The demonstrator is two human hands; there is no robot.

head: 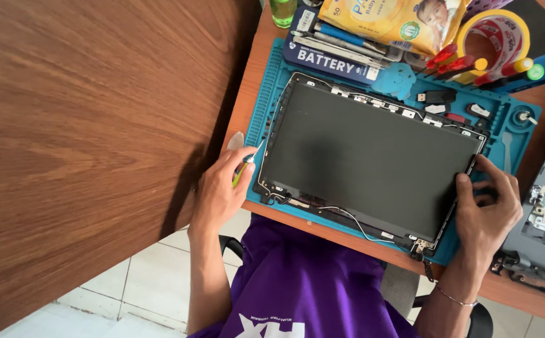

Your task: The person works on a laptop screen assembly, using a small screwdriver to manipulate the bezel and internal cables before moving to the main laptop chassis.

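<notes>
Big wooden panel (91, 125) fills the whole left side of the view. Next down, a teal repair mat (266, 106) sits on the desk with a bare laptop screen panel (373, 156) lying flat on it, dark side up, thin white cable (347, 216) trailing off its near edge. The person's right hand (487, 209) is clamped on the panel's right edge, thumb on top, fingers wrapped round the corner. Left hand (221, 194) rests just off the panel's left edge, fingers curled tight around a small green-handled screwdriver (242, 170), tip near the frame. Red-handled screwdrivers (451, 62) and a tape roll (495, 34) are crowded along the far side.
</notes>
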